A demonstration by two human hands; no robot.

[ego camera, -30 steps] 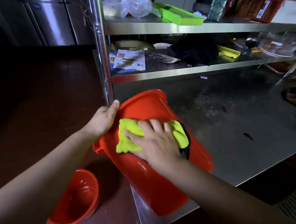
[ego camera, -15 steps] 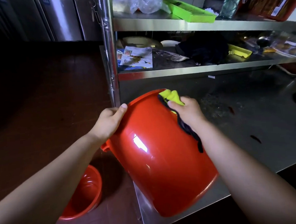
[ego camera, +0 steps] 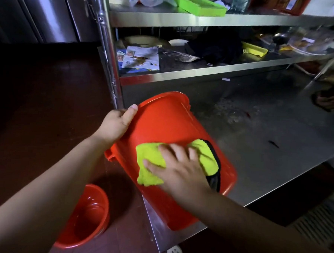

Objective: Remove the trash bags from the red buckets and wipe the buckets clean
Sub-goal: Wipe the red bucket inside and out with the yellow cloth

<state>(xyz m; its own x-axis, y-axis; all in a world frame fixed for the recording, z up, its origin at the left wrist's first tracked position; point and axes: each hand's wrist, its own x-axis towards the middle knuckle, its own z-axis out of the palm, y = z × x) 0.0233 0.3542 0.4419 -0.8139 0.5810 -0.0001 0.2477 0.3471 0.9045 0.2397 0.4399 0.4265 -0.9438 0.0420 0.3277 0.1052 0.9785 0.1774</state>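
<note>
Red bucket [ego camera: 168, 126]: laid on its side at the near left corner of the steel table [ego camera: 270, 150], its outer wall turned upward and its rim pointed away toward the shelf post.
Left hand [ego camera: 116, 124]: curled round the bucket's rim at the far left, thumb laid over the edge; the bucket is gripped and steadied.
Right hand [ego camera: 181, 169]: spread flat, fingers straight and slightly blurred, pressed onto the cloth on the bucket's wall; nothing is clasped.
Cloth [ego camera: 151, 164]: yellow-green microfibre with a black edge, flattened between the right palm and the bucket, a black part hanging off the bucket's right side.
Second red bucket [ego camera: 85, 217]: stood upright on the dark red floor, below and left of the bucket on the table, its wet inside seen open with no bag in it.
Shelving [ego camera: 198, 70]: steel, rising behind the bucket; printed papers [ego camera: 139, 58], a dark bundle and a yellow tray are kept on the lower shelf, a green tray [ego camera: 198, 5] and clear plastic on the upper.
Table surface: stained beyond the bucket, with small dark flecks to its right.
</note>
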